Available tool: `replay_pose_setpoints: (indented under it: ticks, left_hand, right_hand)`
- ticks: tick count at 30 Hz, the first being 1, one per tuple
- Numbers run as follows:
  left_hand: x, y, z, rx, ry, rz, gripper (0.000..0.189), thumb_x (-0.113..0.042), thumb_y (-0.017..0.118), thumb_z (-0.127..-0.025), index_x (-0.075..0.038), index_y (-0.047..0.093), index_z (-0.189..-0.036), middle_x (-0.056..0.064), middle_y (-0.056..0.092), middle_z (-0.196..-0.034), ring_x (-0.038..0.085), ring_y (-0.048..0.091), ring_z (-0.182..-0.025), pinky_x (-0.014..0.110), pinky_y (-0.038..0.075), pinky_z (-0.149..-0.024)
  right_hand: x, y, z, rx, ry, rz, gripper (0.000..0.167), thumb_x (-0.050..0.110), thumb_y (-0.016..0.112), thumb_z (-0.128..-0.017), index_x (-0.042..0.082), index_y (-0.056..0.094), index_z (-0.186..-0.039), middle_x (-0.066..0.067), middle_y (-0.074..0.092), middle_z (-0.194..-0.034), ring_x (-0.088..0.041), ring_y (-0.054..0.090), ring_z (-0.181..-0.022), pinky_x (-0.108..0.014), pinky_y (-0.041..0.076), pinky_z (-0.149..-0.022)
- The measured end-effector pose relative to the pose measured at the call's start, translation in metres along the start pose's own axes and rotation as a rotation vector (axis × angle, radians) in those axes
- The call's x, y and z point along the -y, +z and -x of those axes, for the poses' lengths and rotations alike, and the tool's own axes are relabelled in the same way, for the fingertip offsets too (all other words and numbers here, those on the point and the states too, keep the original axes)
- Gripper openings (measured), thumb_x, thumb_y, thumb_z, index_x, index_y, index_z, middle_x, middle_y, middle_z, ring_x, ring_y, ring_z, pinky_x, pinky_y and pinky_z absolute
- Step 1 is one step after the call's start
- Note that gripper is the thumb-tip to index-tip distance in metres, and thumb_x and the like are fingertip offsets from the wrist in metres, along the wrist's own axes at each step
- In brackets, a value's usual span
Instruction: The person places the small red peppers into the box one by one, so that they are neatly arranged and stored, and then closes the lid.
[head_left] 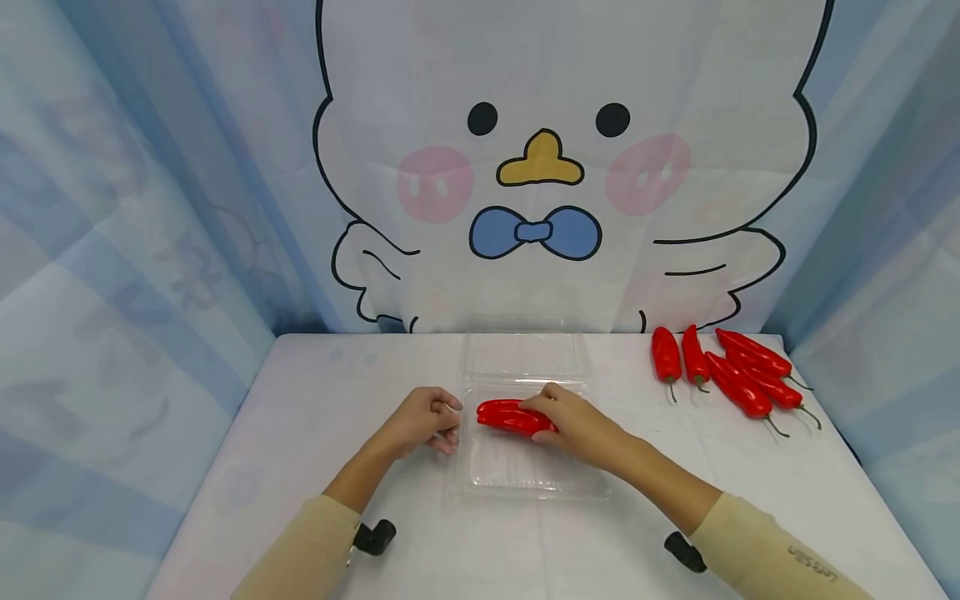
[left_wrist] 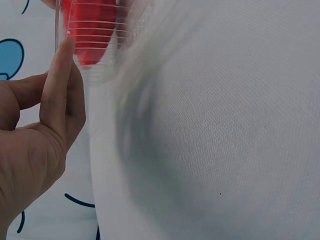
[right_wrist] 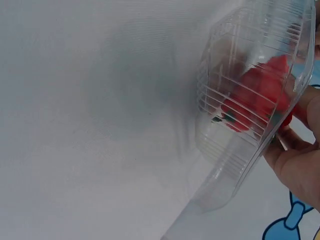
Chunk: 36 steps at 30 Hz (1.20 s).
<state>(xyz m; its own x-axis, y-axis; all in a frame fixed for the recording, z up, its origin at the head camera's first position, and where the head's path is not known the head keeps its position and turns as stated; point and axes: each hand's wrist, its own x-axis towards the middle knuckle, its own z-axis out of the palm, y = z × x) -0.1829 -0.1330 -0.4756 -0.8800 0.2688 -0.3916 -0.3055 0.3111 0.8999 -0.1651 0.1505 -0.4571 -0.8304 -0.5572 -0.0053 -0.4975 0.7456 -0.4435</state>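
Observation:
A clear plastic clamshell box (head_left: 525, 477) lies on the table with its lid (head_left: 525, 354) folded back. Inside it are red chili peppers (head_left: 504, 417), lying side by side; how many is partly hidden by the hand. My right hand (head_left: 573, 423) reaches over the box's right side and grips a pepper by its stem end. Through the ribbed clear wall in the right wrist view, red peppers (right_wrist: 260, 95) and green stem ends show. At the box's left side is my left hand (head_left: 429, 421), its extended fingertip at the wall in the left wrist view, holding nothing.
Several more red peppers (head_left: 738, 385) with green stems lie at the table's back right corner. A white cloth covers the table (head_left: 337, 375). Printed curtains (head_left: 150, 292) hang at the back and both sides.

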Motion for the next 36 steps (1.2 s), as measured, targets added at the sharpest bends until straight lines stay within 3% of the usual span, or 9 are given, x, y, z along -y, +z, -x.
replay_pose_setpoints:
  ticks: [23,36]
  left_hand:
    - [0.001,0.0,-0.001,0.006,0.012,0.004,0.022,-0.001,0.064,-0.1,0.005,0.059,-0.121,0.014,0.066,-0.085,0.017,0.068,-0.063,0.031,0.064,-0.059]
    - [0.003,-0.001,-0.002,0.017,0.017,0.021,0.023,0.0,0.064,-0.099,0.007,0.058,-0.121,0.013,0.067,-0.082,0.017,0.068,-0.063,0.031,0.064,-0.059]
  right_hand:
    - [0.003,0.012,0.001,-0.044,-0.067,0.108,0.045,0.017,0.085,-0.086,0.014,0.07,-0.128,-0.001,0.062,-0.105,-0.012,0.056,-0.09,-0.021,0.056,-0.074]
    - [0.003,0.022,0.002,-0.06,-0.051,0.1,0.047,0.02,0.086,-0.085,0.013,0.07,-0.129,0.0,0.06,-0.101,-0.011,0.053,-0.088,-0.02,0.054,-0.072]
